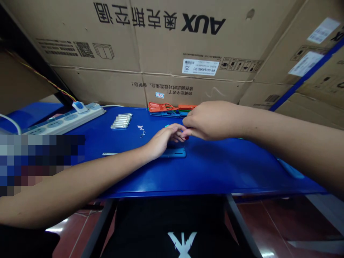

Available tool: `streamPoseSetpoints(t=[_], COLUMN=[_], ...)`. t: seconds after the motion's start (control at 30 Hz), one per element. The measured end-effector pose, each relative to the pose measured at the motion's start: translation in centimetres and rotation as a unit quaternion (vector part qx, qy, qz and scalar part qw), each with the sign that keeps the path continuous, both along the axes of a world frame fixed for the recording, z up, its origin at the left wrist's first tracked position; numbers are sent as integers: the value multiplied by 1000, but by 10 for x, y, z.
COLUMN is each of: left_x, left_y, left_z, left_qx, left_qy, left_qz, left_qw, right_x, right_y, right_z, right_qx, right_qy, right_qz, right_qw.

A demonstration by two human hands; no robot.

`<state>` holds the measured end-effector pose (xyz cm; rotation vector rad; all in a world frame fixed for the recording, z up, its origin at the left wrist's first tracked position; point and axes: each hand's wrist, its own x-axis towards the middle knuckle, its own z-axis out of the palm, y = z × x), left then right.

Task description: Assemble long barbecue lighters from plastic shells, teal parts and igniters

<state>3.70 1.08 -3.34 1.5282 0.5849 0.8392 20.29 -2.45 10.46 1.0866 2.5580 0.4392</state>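
Firstly, both hands are held together above a blue-topped workbench (215, 168). The left hand (161, 140) is palm down, with its fingers curved and partly closed. The right hand (208, 122) is drawn toward a pinch, and its fingertips (186, 123) touch or sit just beside the left fingers. A small red item (185, 137) shows where the two hands meet (too small to identify); whether either hand grips it cannot be determined.

Directly beneath the left hand lies a flat teal strip (174, 154), partly hidden by the palm. A slim metal rod (110, 154) lies to its left, running under the left forearm (80, 186). A small teal piece (167, 125) shows just behind the left fingers.

Toward the far edge of the bench, the following items are present: a row of silver metal cylinders (120, 121) laid side by side, a cluster of tiny pins (141, 131), and a stack of orange and teal plastic clips (163, 109). A white power strip (64, 120) lies at the far left corner. Corrugated cartons printed AUX (161, 46) stand behind the bench. A teal pad (290, 168) lies near the right edge.
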Motion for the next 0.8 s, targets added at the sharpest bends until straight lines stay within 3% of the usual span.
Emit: streamPoseSetpoints(t=[0.17, 0.4, 0.67, 0.8], left_x=[1, 3, 3, -2], left_y=[5, 7, 0, -6], left_z=[-8, -14, -8, 8], left_qx=[28, 1, 20, 120], left_qy=[-1, -44, -12, 68], left_qz=[11, 36, 27, 93], left_qw=[1000, 998, 999, 986], right_x=[3, -2, 4, 5], right_y=[2, 1, 1, 2], right_z=[-6, -5, -3, -2], right_qx=[10, -105, -138, -131], right_qy=[33, 72, 83, 77], right_qz=[1, 62, 52, 52], right_qw=[999, 990, 986, 987])
